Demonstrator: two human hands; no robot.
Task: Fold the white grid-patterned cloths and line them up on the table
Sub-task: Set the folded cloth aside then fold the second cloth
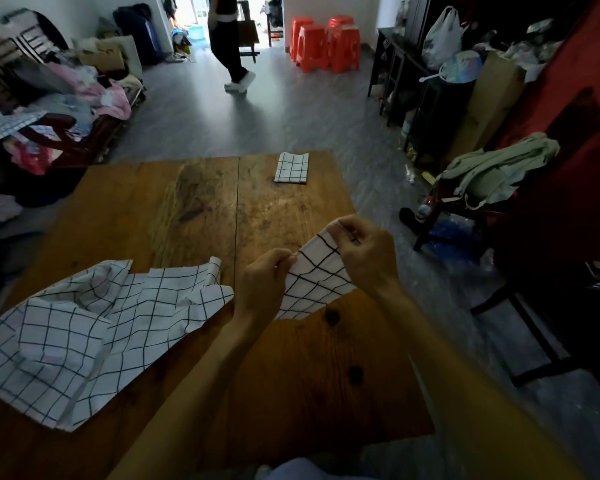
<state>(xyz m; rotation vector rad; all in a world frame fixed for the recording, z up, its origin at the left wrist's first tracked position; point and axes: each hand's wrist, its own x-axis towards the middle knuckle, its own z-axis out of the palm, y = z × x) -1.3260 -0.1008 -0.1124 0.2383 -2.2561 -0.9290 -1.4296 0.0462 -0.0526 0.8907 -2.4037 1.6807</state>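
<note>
My left hand (262, 284) and my right hand (366, 252) both pinch the top edge of a white grid-patterned cloth (317, 280), holding it a little above the wooden table (194, 209). The cloth hangs between the hands, partly doubled over. A heap of unfolded white grid cloths (94, 327) lies crumpled at the table's near left. One folded grid cloth (291, 168) lies flat near the table's far right corner.
A person walks across the grey floor beyond the table (231, 43). Red plastic stools (326, 43) stand at the back. A cluttered bench with clothes (59, 98) is on the left; a chair draped with green fabric (492, 171) stands close on the right.
</note>
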